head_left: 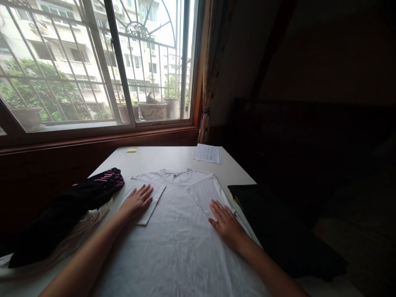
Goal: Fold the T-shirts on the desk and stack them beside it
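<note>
A white T-shirt [173,231] lies spread on the white table, its collar toward the far end. Both of its sleeves are laid inward over the front. My left hand [138,202] rests flat on the left sleeve [157,196], fingers stretched out. On the right, my right hand [226,222] lies flat with fingers spread, at the lower part of the folded right sleeve [204,190]. Neither hand grips the cloth. Small wrinkles run down the body of the shirt.
Black clothing with pink print [71,210] is heaped at the left, over a pale garment [89,225]. Dark folded cloth [278,227] lies at the right edge. Papers [207,154] and yellow sticky notes [132,150] are at the far end of the table [163,154], below a barred window.
</note>
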Available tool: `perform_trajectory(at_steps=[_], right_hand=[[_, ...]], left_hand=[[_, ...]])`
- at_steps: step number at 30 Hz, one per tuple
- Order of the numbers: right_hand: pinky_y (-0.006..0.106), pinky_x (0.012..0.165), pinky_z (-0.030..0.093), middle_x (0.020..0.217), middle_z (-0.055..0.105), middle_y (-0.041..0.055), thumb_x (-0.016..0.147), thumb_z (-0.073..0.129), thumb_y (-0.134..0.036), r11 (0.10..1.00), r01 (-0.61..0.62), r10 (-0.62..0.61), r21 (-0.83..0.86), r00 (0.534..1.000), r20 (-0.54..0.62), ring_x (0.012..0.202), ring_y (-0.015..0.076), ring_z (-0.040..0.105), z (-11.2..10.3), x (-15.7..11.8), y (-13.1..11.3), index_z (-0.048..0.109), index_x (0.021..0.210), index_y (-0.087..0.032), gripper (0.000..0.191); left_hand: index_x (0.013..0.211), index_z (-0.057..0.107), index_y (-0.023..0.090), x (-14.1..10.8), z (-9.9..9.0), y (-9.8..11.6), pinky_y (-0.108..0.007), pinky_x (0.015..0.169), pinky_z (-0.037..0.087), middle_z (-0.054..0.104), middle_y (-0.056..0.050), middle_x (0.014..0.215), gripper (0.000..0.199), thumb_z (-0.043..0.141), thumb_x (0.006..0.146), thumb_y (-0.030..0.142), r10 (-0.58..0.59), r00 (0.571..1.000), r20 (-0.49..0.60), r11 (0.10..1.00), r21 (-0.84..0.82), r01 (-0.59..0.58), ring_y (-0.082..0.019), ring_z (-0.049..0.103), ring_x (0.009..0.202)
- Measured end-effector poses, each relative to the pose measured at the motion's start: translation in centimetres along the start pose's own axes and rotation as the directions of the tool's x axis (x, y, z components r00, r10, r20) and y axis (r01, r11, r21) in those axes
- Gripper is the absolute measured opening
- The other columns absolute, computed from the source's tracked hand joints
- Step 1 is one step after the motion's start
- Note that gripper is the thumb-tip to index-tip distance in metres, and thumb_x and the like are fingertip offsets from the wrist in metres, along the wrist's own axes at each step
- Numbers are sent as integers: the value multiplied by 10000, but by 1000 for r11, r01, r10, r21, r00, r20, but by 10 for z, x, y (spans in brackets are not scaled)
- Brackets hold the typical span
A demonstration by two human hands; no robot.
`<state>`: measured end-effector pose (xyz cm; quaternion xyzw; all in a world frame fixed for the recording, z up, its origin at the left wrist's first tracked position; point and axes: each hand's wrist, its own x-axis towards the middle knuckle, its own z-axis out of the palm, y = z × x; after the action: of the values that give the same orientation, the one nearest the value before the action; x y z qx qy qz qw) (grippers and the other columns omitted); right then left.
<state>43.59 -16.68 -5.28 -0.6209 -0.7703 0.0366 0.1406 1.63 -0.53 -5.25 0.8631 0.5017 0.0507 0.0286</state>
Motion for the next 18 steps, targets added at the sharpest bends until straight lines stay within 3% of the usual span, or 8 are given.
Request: perform_trajectory(at_steps=[4,6,9,12,15,18], right_hand=[[432,1150,385,1413,588,120,985,336,-259,993,-95,110,72,964,-242,1315,255,520,-9,-2,29,606,1355,-186,464],[413,1074,448,1267,651,127,905,420,-208,981,-174,191,82,938,-288,1186,267,588,-15,-3,46,668,1243,-185,419],[358,902,525,1064,684,97,820,505,-215,957,-224,256,182,951,-172,966,240,652,-23,-2,59,705,1096,-198,341],[316,752,520,873,662,39,786,525,-234,930,-242,273,277,959,-79,792,203,640,-29,3,55,681,913,-220,202],[298,707,485,779,621,10,736,537,-214,922,-273,305,276,949,-81,743,189,616,-32,9,48,588,753,-230,56],[283,685,463,774,615,4,720,535,-196,912,-307,348,272,930,-118,719,175,608,-32,13,47,522,709,-236,44]], left_hand=[[1579,314,260,-12,-3,-10,-491,1238,149,230,-32,1661,596,277,1042,515,-16,1000,5,1000,9,16,-238,173,1547],[1582,304,265,-16,-3,-16,-488,1239,143,232,-27,1661,597,270,1041,516,-19,1000,9,1000,9,19,-232,169,1548],[1584,296,269,-18,-4,-23,-496,1237,143,214,-23,1665,599,274,1037,513,-45,998,34,999,8,45,-233,159,1550],[1585,295,269,-18,-4,-26,-503,1236,143,204,-20,1668,602,273,1034,512,-59,997,54,998,4,59,-234,151,1552],[1582,305,271,-18,-5,-25,-502,1236,143,213,-23,1666,607,275,1031,524,-53,998,44,999,-4,53,-234,155,1551],[1573,327,284,-19,-6,-26,-488,1237,152,236,-20,1659,596,292,1028,521,-47,999,26,999,-15,47,-231,167,1548]])
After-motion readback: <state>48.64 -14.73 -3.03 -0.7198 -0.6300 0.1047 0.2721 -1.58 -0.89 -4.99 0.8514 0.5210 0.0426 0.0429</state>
